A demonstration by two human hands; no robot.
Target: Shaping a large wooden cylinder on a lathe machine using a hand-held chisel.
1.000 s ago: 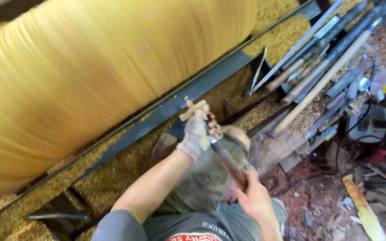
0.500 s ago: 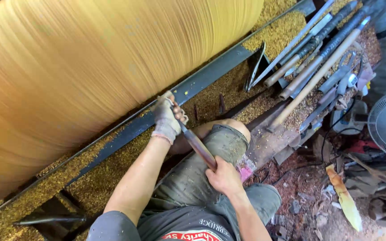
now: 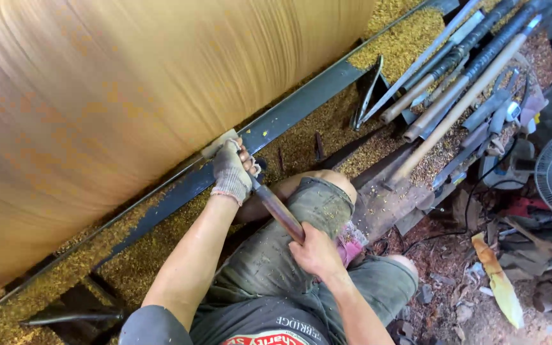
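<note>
Left hand (image 3: 230, 174), in worn glove, clenched around front end of long turning tool (image 3: 277, 211), pressing it on dark steel rest bar (image 3: 301, 105). Right hand (image 3: 315, 252), bare, closed on tool handle near knee. Big wooden workpiece (image 3: 129, 96) blurred, just beyond tool tip, touching or nearly. Surface looks mostly rounded and smooth; yellow shavings (image 3: 404, 38) piled thick. Judging so, shaping well along, finishing passes left. Spare long tools (image 3: 455, 83) lie right.
</note>
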